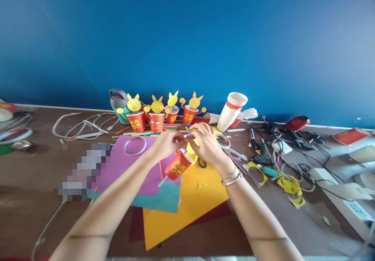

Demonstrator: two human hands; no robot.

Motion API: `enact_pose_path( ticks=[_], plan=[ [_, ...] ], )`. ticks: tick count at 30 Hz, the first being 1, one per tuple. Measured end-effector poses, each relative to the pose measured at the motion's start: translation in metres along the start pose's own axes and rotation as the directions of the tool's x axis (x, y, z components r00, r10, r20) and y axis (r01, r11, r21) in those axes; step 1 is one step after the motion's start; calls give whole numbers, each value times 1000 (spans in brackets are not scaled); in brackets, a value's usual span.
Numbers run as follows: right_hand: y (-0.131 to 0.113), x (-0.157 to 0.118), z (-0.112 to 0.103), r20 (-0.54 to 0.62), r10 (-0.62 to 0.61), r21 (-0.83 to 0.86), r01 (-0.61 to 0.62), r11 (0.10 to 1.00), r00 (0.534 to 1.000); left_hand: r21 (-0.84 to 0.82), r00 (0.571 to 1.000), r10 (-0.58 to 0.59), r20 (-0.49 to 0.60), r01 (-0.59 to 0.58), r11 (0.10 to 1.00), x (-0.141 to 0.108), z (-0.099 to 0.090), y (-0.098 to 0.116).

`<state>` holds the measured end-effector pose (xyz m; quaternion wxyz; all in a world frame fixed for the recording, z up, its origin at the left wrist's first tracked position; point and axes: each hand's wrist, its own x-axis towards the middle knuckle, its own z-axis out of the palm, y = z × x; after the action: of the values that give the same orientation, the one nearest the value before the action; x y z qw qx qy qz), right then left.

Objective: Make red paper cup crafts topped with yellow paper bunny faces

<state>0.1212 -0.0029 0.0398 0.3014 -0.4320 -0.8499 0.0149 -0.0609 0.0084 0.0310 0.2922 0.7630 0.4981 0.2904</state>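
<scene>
My left hand [170, 143] and my right hand [206, 143] meet over the paper sheets, their fingertips pinched close together. A small, thin bit shows between them, too small and covered to name. Right below, a red paper cup [177, 167] with yellow characters lies tilted, its mouth toward my right hand. A yellow paper cutout [191, 147] shows at the cup's mouth, partly hidden by my right fingers. Beneath are purple paper [137, 175], teal paper [164, 198] and yellow-orange paper [199, 198]. Dark scissor handles [202, 162] show beside the cup.
Several red cups [136, 122] with yellow eared figures line the back, near stacked white cups [231, 112]. A tape roll [134, 145] rests on the purple sheet. At right lie a glue gun [263, 155], tangled cables, yellow scraps [290, 185] and a power strip [342, 194].
</scene>
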Motion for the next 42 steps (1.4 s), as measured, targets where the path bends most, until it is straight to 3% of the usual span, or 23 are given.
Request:
enact_pose_path(
  ticks=[11,24,32,37,42],
  plan=[
    [-1,0,0,-48,-34,-8,34,999,998,-30,999,42,14,-42,999,0,1,2],
    [2,1,4,-134,-40,61,49,997,990,-223,993,-114,29,118,968,2,3,3],
    [10,2,-2,-235,81,155,-45,987,969,-434,974,-227,-24,195,880,10,-2,-11],
    [18,3,-4,-173,171,174,-141,975,970,-574,963,-271,-20,211,792,13,-2,-17],
    [28,3,-7,-54,307,147,-297,944,950,-598,955,-296,-15,228,768,14,-4,-20]
  ],
)
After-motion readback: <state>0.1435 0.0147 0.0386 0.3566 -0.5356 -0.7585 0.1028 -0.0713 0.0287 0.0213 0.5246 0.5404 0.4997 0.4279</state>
